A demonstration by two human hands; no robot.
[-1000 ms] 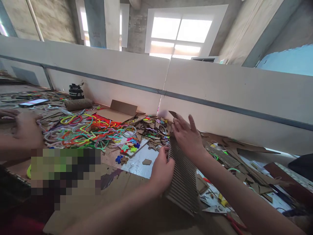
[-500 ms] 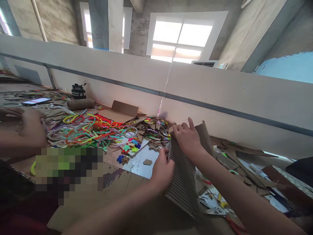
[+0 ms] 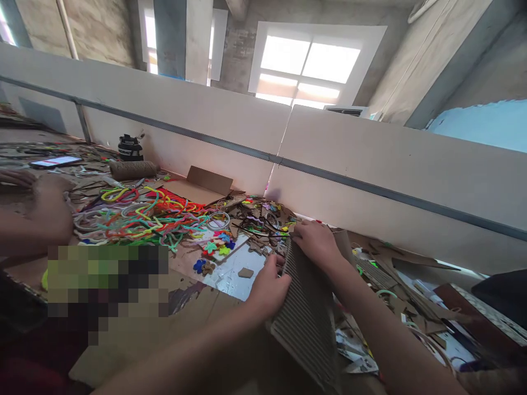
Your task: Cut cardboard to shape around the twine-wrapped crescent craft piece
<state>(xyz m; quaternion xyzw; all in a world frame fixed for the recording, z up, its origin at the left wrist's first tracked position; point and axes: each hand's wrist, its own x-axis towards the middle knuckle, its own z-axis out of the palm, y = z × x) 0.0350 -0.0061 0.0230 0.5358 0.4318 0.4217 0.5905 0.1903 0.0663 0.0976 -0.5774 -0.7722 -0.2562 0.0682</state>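
A folded sheet of brown corrugated cardboard (image 3: 307, 307), its ridges showing, is held up and tilted in front of me. My left hand (image 3: 269, 288) is closed on its left edge, thumb on the near face and fingertips partly hidden behind it. At the top edge, my right hand (image 3: 317, 241) bends over the cardboard with its fingers curled on it. Just beyond my left hand a small cut cardboard piece (image 3: 246, 272) lies on a white surface (image 3: 230, 282).
A pile of coloured pipe cleaners (image 3: 140, 216) lies left of centre, near felt-like flowers (image 3: 209, 248). A twine roll (image 3: 132, 170), phone (image 3: 55, 162) and another person's arm (image 3: 49, 214) are at left. Scissors (image 3: 360, 362) and cardboard scraps (image 3: 374, 271) lie at right.
My right hand has lowered, its raised finger now folded down onto the cardboard. The cardboard's upper right flap has dropped lower. My left hand keeps its hold.
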